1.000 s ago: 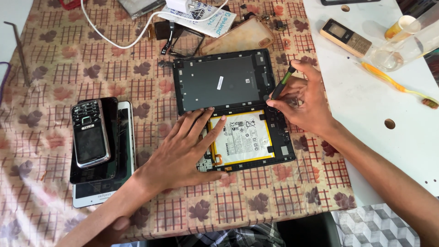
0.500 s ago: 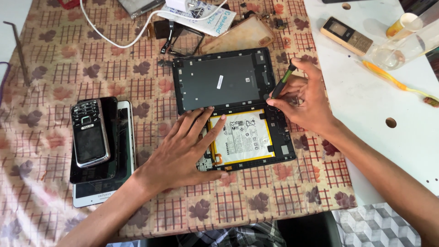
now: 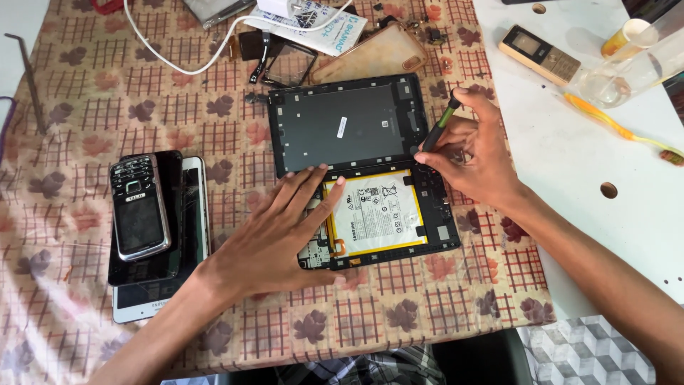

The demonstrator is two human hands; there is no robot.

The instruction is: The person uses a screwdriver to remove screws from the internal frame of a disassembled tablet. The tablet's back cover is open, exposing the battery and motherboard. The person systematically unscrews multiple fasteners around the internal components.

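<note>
While the left hand (image 3: 274,239) lies flat, fingers spread, pressing on the opened black tablet body (image 3: 381,217) with its yellow-edged white battery (image 3: 374,214), the right hand (image 3: 474,160) pinches a slim green-and-black screwdriver (image 3: 439,126). Its long axis slants down and left, the tip meeting the tablet's upper right corner, just below the right fingers. Beyond it, touching, rests the matte black plastic back cover (image 3: 345,125). Both sit on a checked, leaf-printed cloth (image 3: 85,107). Further left lies a stack of glossy phones (image 3: 153,228).
</note>
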